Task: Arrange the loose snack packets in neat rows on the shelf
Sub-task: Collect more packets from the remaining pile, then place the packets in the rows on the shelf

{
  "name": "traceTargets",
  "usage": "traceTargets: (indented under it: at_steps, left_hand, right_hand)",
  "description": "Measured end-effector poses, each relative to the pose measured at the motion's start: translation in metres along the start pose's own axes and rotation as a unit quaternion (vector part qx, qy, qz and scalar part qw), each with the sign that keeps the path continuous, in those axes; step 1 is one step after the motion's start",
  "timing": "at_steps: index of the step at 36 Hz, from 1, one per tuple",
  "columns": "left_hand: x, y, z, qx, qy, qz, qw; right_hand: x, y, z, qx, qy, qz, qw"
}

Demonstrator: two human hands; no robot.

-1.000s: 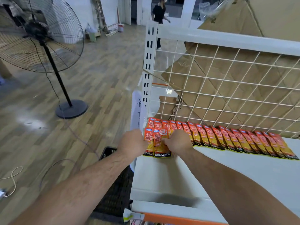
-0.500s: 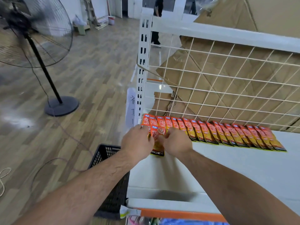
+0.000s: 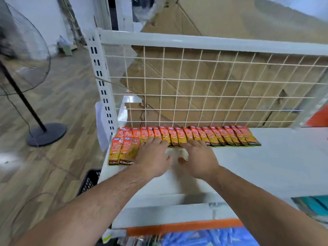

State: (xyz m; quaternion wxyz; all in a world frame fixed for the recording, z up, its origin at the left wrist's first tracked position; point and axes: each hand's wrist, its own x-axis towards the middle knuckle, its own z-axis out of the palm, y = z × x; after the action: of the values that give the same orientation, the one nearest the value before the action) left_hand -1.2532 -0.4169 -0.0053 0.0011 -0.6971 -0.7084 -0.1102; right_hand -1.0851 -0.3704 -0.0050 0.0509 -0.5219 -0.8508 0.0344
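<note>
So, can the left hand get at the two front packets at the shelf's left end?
Probably yes: the left hand lies open right beside the front packets, with nothing between them.

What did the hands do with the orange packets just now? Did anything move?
Both hands let go of the front packets and slid right. The left hand and right hand now lie open, fingertips at the near edge of the back row. The front packets lie flat at the shelf's left end. The back row stayed lined up along the wire grid.

L grip (image 3: 153,158) flat, palm down, R grip (image 3: 199,159) likewise splayed
</note>
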Motion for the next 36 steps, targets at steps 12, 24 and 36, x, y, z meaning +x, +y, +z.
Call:
traceTargets:
  at_steps: [12,24,36]
  left_hand:
    - [0.017,0.205,0.025,-0.044,-0.054,0.073,0.995]
    - [0.058,0.396,0.049,-0.065,-0.102,0.206,0.971]
    - [0.144,0.558,0.108,-0.074,-0.117,0.307,0.942]
  right_hand:
    - [-0.110,0.187,-0.045,-0.007,-0.033,0.087,0.996]
    - [-0.197,0.360,-0.079,0.031,-0.010,0.219,0.975]
    - [-0.226,0.511,-0.088,0.011,0.001,0.308,0.951]
